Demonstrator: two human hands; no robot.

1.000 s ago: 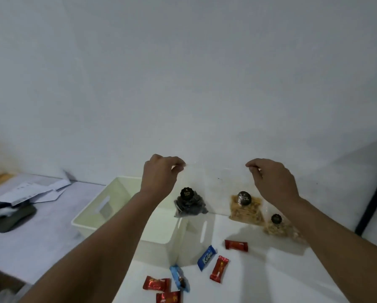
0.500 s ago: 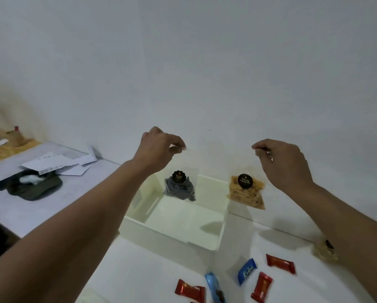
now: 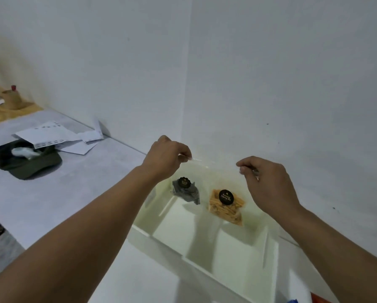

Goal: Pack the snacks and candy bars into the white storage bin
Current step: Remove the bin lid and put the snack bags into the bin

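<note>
Both forearms reach forward, wrists bent down. The left hand (image 3: pixel 164 159) pinches the top of a clear bag; its dark snack bag (image 3: pixel 185 190) hangs below that grip. The right hand (image 3: pixel 268 184) pinches likewise, the orange snack bag (image 3: pixel 225 206) dangling beneath. Both hang over the white storage bin (image 3: pixel 205 265) on the desk (image 3: pixel 52 200).

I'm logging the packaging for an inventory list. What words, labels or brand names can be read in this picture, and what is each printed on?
"Kentang", then a second line too blurred to read for certain: round black sticker on the yellow snack bag.
Gold print, too small and blurred to read: round black sticker on the dark snack bag.
Rows of small print, unreadable: white papers on the grey table.
No other text can be read.
</note>
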